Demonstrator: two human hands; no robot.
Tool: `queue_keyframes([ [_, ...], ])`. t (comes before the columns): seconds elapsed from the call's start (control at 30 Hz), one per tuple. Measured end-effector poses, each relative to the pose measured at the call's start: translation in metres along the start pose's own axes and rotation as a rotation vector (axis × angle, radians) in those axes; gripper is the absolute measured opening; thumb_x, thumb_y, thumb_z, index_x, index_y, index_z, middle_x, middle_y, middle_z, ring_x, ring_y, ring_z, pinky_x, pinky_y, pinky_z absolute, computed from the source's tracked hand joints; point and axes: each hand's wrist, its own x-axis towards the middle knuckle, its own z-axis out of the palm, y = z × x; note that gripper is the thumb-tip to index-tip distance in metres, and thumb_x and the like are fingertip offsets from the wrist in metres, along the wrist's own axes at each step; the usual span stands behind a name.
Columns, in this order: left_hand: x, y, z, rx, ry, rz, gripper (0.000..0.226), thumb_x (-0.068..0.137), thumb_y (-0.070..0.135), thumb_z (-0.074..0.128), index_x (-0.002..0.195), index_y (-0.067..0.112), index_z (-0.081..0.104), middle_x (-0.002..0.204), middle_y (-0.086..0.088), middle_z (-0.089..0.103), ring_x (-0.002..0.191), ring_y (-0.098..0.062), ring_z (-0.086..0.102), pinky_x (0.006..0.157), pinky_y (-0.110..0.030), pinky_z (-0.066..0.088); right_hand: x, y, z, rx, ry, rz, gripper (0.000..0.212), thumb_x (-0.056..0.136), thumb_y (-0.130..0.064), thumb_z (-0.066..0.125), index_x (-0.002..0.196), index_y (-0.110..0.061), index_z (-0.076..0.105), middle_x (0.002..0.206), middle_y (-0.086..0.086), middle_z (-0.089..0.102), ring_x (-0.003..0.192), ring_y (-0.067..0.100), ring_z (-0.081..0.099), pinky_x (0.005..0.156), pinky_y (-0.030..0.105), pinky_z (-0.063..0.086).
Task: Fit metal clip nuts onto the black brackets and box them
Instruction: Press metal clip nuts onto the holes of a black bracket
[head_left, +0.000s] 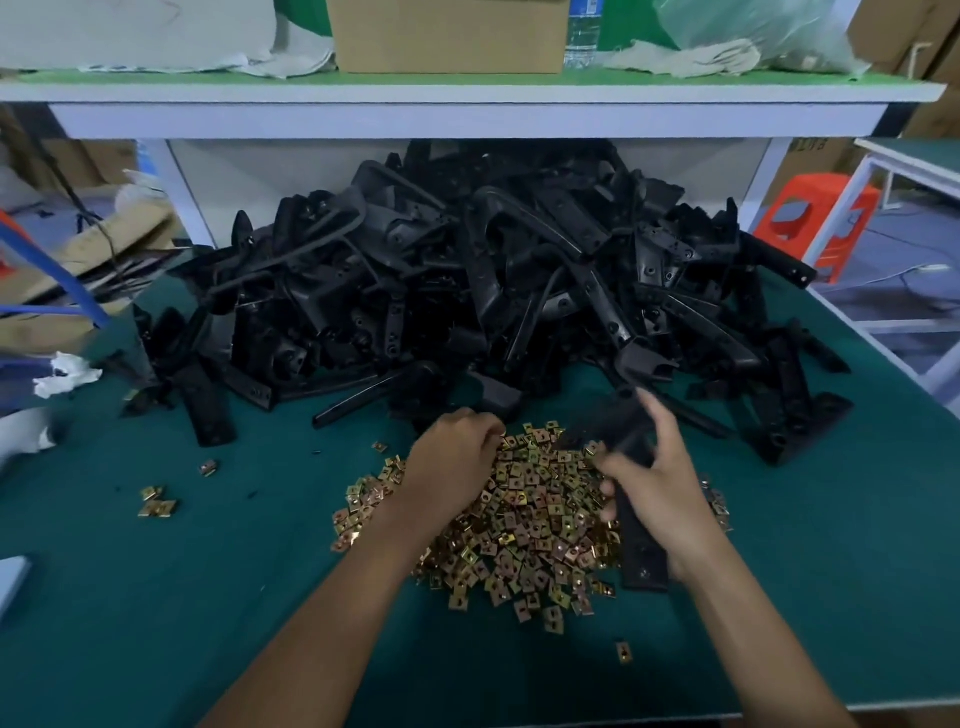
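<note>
The right hand (655, 483) grips a long, flat black plastic bracket (641, 551), fingers and thumb curled round its middle. The bracket is a narrow matte strip with a small hole near its squared near end; its far part is wider and blurred. It sits at the right edge of a heap of small square brass-coloured metal clip nuts (535, 525), each a folded plate with a hole in its face. The heap lies on the dark green table mat (208, 597), straight in front of the person.

The left hand (452, 457) lies palm down on the far left side of that heap, fingers curled into the nuts; whether it pinches one I cannot tell. A few stray nuts (157, 503) lie well apart to the left.

Behind the nuts is a big loose mound of black plastic brackets and handle-shaped parts (493, 270), reaching back under a white shelf (467, 93). On the shelf stands a brown cardboard box (447, 36), its contents hidden, with a clear plastic water bottle (582, 36) just beside it on the right.

The held bracket's long axis runs almost straight away from the person, leaning slightly left, with the holed end nearest the person and the wide end towards the mound
</note>
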Motion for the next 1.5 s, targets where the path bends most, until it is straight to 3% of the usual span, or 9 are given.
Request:
queue_keyframes([
  [0.07,0.009,0.001,0.002,0.087,-0.056,0.006,0.029,0.104,0.019,0.051,0.127,0.021,0.067,0.118,-0.005,0.064,0.112,-0.024,0.060,0.088,-0.037,0.053,-0.008,0.006,0.011,0.027,-0.046,-0.009,0.077,0.090,-0.012,0.077,0.130,-0.067,0.040,0.069,0.001,0.069,0.054,0.022,0.062,0.051,0.032,0.056],
  [0.17,0.017,-0.001,0.003,0.201,-0.075,0.021,0.035,0.102,0.015,0.051,0.133,0.025,0.064,0.118,-0.006,0.062,0.113,-0.027,0.059,0.088,-0.039,0.051,-0.012,0.014,0.023,0.030,-0.077,-0.042,0.073,0.088,-0.018,0.080,0.126,-0.068,0.042,0.090,-0.002,0.076,0.061,0.022,0.067,0.053,0.032,0.057],
  [0.33,0.023,0.001,0.004,0.191,-0.093,-0.020,0.038,0.098,0.002,0.049,0.131,0.014,0.063,0.121,-0.012,0.060,0.115,-0.032,0.058,0.092,-0.039,0.047,-0.013,0.015,0.033,-0.097,-0.108,-0.120,0.069,0.085,-0.032,0.083,0.133,-0.060,0.042,0.126,-0.028,0.064,0.113,-0.012,0.059,0.087,0.008,0.046],
  [0.6,0.015,-0.007,-0.012,0.037,-0.100,-0.159,0.020,0.098,0.008,0.052,0.098,0.013,0.071,0.107,-0.009,0.063,0.099,-0.028,0.063,0.081,-0.030,0.043,-0.018,0.014,0.036,-0.177,-0.128,-0.191,0.066,0.087,-0.028,0.081,0.125,-0.066,0.042,0.115,-0.045,0.059,0.109,-0.018,0.057,0.081,-0.003,0.040],
  [0.8,0.001,-0.021,-0.014,-0.118,-0.096,-0.116,0.016,0.100,0.024,0.057,0.106,0.021,0.072,0.104,0.003,0.069,0.093,-0.012,0.060,0.077,-0.024,0.038,-0.021,0.023,0.035,-0.130,-0.130,-0.155,0.069,0.081,-0.041,0.082,0.134,-0.060,0.042,0.118,-0.033,0.065,0.110,-0.011,0.061,0.082,0.006,0.047],
  [1.0,0.000,-0.010,-0.002,-0.018,-0.019,0.011,0.018,0.097,0.031,0.063,0.110,0.022,0.074,0.107,-0.002,0.064,0.102,-0.020,0.061,0.083,-0.028,0.046,-0.017,0.032,0.034,-0.146,-0.149,-0.143,0.070,0.082,-0.029,0.086,0.130,-0.057,0.044,0.117,-0.025,0.070,0.110,-0.004,0.065,0.094,0.026,0.047],
  [1.13,0.004,-0.002,0.003,0.082,-0.045,0.010,0.027,0.098,0.036,0.061,0.118,0.021,0.072,0.111,-0.008,0.064,0.106,-0.027,0.059,0.086,-0.037,0.046,-0.016,0.034,0.035,-0.149,-0.155,-0.160,0.069,0.083,-0.023,0.085,0.129,-0.055,0.046,0.119,-0.023,0.070,0.112,-0.001,0.065,0.097,0.027,0.047],
  [1.27,0.008,0.003,0.006,0.159,-0.006,0.013,0.018,0.099,0.028,0.059,0.103,0.019,0.074,0.107,-0.006,0.064,0.105,-0.025,0.060,0.082,-0.033,0.043,-0.015,0.033,0.036,-0.149,-0.151,-0.175,0.067,0.083,-0.023,0.085,0.121,-0.063,0.047,0.116,-0.020,0.072,0.109,-0.001,0.067,0.093,0.025,0.047],
  [1.5,0.000,-0.004,-0.004,-0.230,0.083,-0.058,0.011,0.098,0.025,0.064,0.098,0.019,0.073,0.091,0.006,0.070,0.082,-0.008,0.065,0.072,-0.022,0.047,-0.016,0.030,0.038,-0.183,-0.145,-0.173,0.067,0.080,-0.032,0.087,0.123,-0.063,0.045,0.114,-0.020,0.073,0.107,-0.001,0.067,0.098,0.032,0.047],
])
